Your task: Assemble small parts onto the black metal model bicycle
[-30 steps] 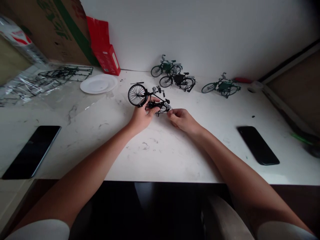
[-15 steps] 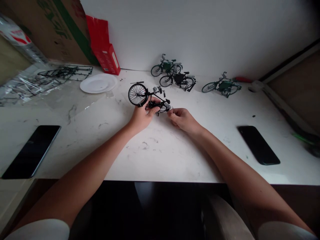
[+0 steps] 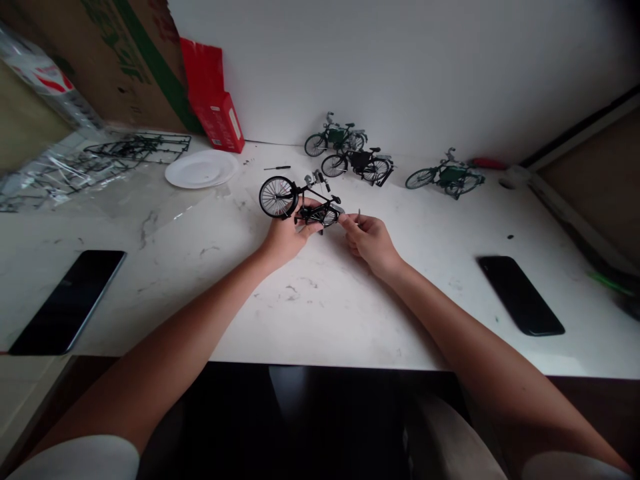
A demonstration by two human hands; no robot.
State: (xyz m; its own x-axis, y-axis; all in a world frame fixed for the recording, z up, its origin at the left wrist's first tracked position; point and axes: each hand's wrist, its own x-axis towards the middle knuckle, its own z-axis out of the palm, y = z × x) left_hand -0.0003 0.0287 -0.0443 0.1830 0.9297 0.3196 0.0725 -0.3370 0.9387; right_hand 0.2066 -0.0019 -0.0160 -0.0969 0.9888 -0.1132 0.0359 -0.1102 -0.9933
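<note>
A black model bicycle (image 3: 279,197) is held above the white table by my left hand (image 3: 287,239), its fingers and thumb closed round the frame near the rear wheel. The front wheel points left and up. At the rear end of the bicycle is my right hand (image 3: 371,241), its thumb and index finger pinched together. A thin grey piece sticks up from the right hand's fingers; its kind is too small to make out. Behind the held bicycle stand a black model bicycle (image 3: 359,160), a green model bicycle (image 3: 336,135) and another green one (image 3: 451,177) farther right.
A white plate (image 3: 201,169), a red box (image 3: 226,123) and plastic part frames (image 3: 140,147) lie back left. A small screwdriver-like tool (image 3: 277,167) lies behind the bicycle. Phones lie at left (image 3: 70,300) and right (image 3: 521,295). A small black piece (image 3: 510,237) rests at right.
My right hand has shifted slightly right and turned, so the thin grey piece shows more clearly above its fingers. The bicycle stays in my left hand. The whole view has shifted a little.
</note>
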